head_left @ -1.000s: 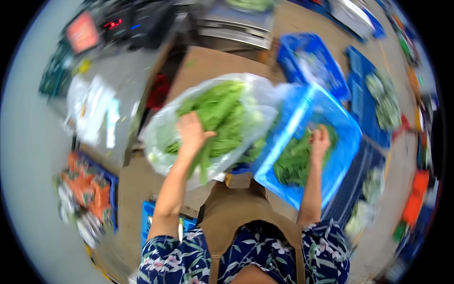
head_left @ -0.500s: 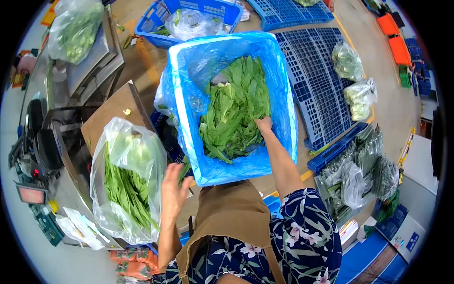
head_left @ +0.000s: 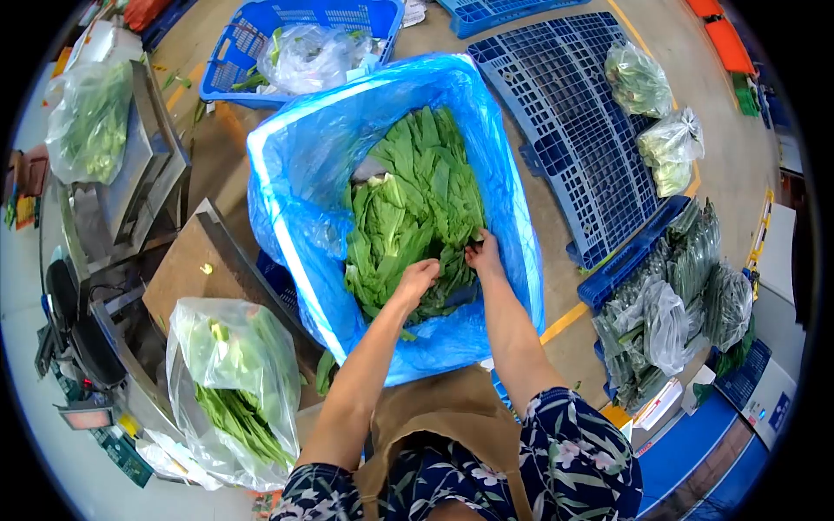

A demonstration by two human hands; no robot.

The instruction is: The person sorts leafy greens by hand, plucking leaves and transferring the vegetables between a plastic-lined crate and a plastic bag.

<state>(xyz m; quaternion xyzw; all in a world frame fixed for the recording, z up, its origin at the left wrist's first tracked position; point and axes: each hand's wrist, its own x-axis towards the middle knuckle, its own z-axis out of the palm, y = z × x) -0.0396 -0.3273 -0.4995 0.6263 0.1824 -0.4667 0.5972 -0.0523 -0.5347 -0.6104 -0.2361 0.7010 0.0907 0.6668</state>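
A large crate lined with blue plastic (head_left: 300, 148) stands in front of me, holding leafy greens (head_left: 417, 191). My left hand (head_left: 419, 280) is inside it, fingers closed at the near part of the greens. Close to its right, my right hand (head_left: 483, 252) has its fingers curled against the leaves near the crate's right side. What lies between the fingers of either hand is too small to make out. At the lower left, a clear plastic bag (head_left: 234, 373) with more long green leaves rests beside a brown board (head_left: 195, 265).
Behind the crate is a blue basket (head_left: 228, 65) with clear bags. Blue pallets (head_left: 573, 130) lie to the right, with bagged vegetables (head_left: 669, 152) beside them. Dark green bagged vegetables (head_left: 669, 304) lie at the right. Another bag (head_left: 91, 122) sits on a metal scale at the upper left.
My left hand has moved from outside the crate into it, onto the greens, and its fingers have closed. The view has shifted slightly; my right hand stays at the leaves.
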